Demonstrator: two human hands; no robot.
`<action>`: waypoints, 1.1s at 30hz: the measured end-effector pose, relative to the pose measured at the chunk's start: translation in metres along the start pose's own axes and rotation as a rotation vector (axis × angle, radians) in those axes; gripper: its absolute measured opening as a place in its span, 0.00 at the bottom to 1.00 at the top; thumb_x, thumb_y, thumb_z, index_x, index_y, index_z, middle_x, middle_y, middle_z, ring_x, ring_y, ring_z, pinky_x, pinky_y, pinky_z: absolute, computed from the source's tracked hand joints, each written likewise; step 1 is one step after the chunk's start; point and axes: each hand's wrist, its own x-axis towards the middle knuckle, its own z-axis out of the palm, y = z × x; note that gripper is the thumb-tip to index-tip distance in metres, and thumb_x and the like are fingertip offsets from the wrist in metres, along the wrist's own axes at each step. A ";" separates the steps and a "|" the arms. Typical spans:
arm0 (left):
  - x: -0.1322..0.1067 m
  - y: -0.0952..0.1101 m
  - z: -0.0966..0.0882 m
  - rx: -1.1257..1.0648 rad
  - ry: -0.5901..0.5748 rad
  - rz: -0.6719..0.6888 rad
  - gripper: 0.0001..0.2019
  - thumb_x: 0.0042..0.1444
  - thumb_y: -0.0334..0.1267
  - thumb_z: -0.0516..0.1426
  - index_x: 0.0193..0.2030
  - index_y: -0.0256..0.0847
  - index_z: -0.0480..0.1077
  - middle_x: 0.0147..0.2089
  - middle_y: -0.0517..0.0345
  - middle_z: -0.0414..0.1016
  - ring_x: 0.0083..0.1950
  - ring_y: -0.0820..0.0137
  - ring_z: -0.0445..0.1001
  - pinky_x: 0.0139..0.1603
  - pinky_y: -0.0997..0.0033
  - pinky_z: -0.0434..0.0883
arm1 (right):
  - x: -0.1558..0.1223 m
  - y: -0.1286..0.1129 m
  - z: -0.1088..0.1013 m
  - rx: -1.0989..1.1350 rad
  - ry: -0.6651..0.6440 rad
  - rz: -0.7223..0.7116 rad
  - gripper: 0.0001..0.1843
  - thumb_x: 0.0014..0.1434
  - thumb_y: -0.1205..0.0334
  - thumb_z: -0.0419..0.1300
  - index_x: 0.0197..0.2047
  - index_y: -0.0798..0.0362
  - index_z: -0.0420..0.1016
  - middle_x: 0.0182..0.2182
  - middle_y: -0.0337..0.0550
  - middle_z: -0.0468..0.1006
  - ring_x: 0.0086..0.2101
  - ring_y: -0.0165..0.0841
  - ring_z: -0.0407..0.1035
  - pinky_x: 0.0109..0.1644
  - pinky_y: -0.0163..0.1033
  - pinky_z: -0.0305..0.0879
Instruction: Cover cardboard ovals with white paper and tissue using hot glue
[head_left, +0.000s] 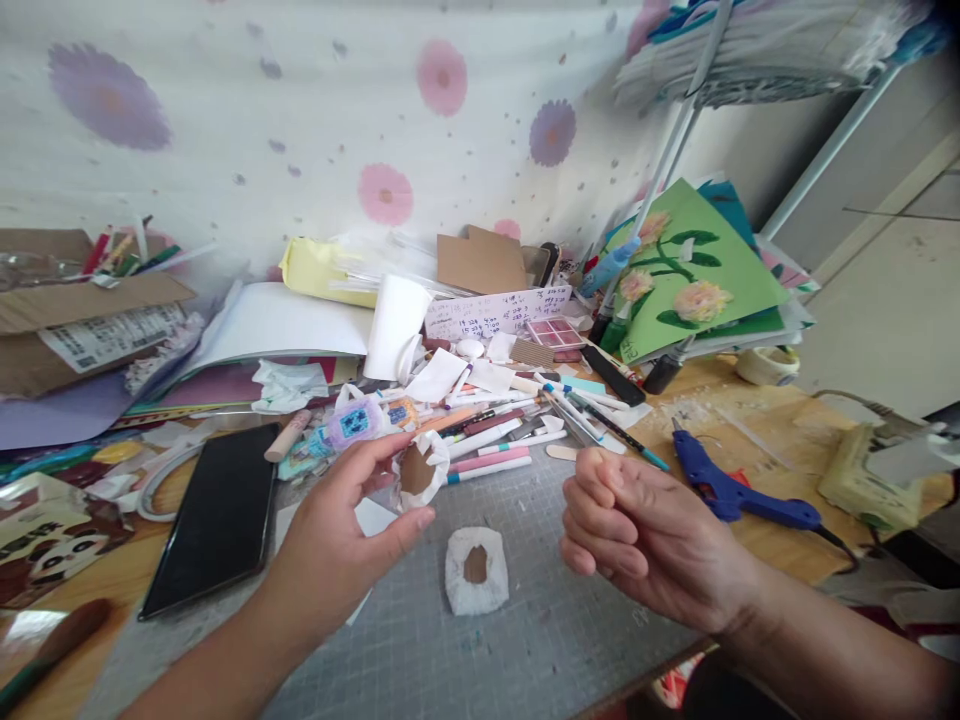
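Between the thumb and fingers of my left hand [352, 505] is a small cardboard piece with white tissue folded round its edge [421, 470]. My right hand [637, 530] hangs above the right of the mat, fingers curled in and thumb pressed on the forefinger. Whatever may be in that pinch is too small or hidden to make out. On the grey cutting mat [405, 650], between my hands, lies a tissue-wrapped square [477, 590] with brown cardboard showing through its middle.
Pens and markers [495, 450] are heaped behind the mat. A black phone [214, 520] lies at left, with a cardboard box [82, 320] farther back. At right rests a blue glue gun [727, 475] near a power strip [862, 470]. A green flower picture [690, 270] leans behind.
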 end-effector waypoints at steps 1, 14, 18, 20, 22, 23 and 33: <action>0.000 0.000 -0.001 -0.027 0.014 -0.021 0.28 0.48 0.50 0.60 0.56 0.50 0.62 0.61 0.53 0.63 0.58 0.53 0.66 0.58 0.46 0.63 | 0.001 -0.001 -0.001 -0.017 0.010 0.001 0.12 0.62 0.61 0.55 0.27 0.53 0.63 0.19 0.29 0.57 0.17 0.21 0.48 0.34 0.36 0.63; 0.001 0.008 -0.037 -0.734 0.511 0.155 0.16 0.50 0.38 0.62 0.47 0.44 0.72 0.45 0.60 0.75 0.50 0.65 0.72 0.58 0.60 0.67 | -0.002 -0.009 -0.025 -1.163 0.035 -0.069 0.12 0.55 0.70 0.58 0.42 0.47 0.72 0.47 0.43 0.67 0.51 0.36 0.61 0.57 0.45 0.55; 0.003 -0.003 -0.039 -0.697 0.577 0.122 0.16 0.47 0.37 0.64 0.45 0.44 0.73 0.43 0.58 0.76 0.47 0.67 0.72 0.58 0.59 0.66 | 0.007 0.005 -0.007 -1.687 -0.164 0.021 0.23 0.52 0.61 0.63 0.53 0.48 0.68 0.52 0.47 0.67 0.53 0.41 0.59 0.59 0.49 0.55; 0.007 -0.008 -0.040 -0.714 0.577 0.085 0.15 0.47 0.37 0.64 0.44 0.44 0.74 0.42 0.58 0.75 0.45 0.68 0.73 0.58 0.58 0.65 | 0.014 0.017 0.001 -1.800 -0.230 0.072 0.33 0.47 0.56 0.67 0.57 0.49 0.66 0.53 0.48 0.68 0.52 0.44 0.60 0.57 0.50 0.58; 0.010 -0.010 -0.041 -0.731 0.569 0.069 0.14 0.47 0.38 0.64 0.43 0.43 0.74 0.41 0.58 0.75 0.42 0.68 0.73 0.58 0.57 0.65 | 0.019 0.029 0.006 -1.882 -0.242 0.067 0.39 0.45 0.55 0.69 0.59 0.52 0.64 0.53 0.49 0.68 0.51 0.46 0.60 0.56 0.52 0.58; 0.010 -0.010 -0.042 -0.732 0.563 0.073 0.14 0.48 0.38 0.64 0.43 0.43 0.74 0.41 0.58 0.74 0.42 0.68 0.73 0.58 0.56 0.65 | 0.021 0.034 0.006 -1.913 -0.230 0.050 0.39 0.45 0.56 0.68 0.59 0.53 0.63 0.53 0.50 0.69 0.51 0.46 0.60 0.56 0.52 0.58; 0.007 -0.012 -0.046 -0.708 0.567 0.042 0.19 0.45 0.38 0.65 0.46 0.41 0.72 0.42 0.57 0.74 0.43 0.68 0.73 0.50 0.65 0.68 | 0.037 0.035 0.012 -1.836 -0.197 -0.106 0.30 0.49 0.64 0.63 0.56 0.53 0.63 0.51 0.48 0.71 0.50 0.39 0.64 0.55 0.43 0.60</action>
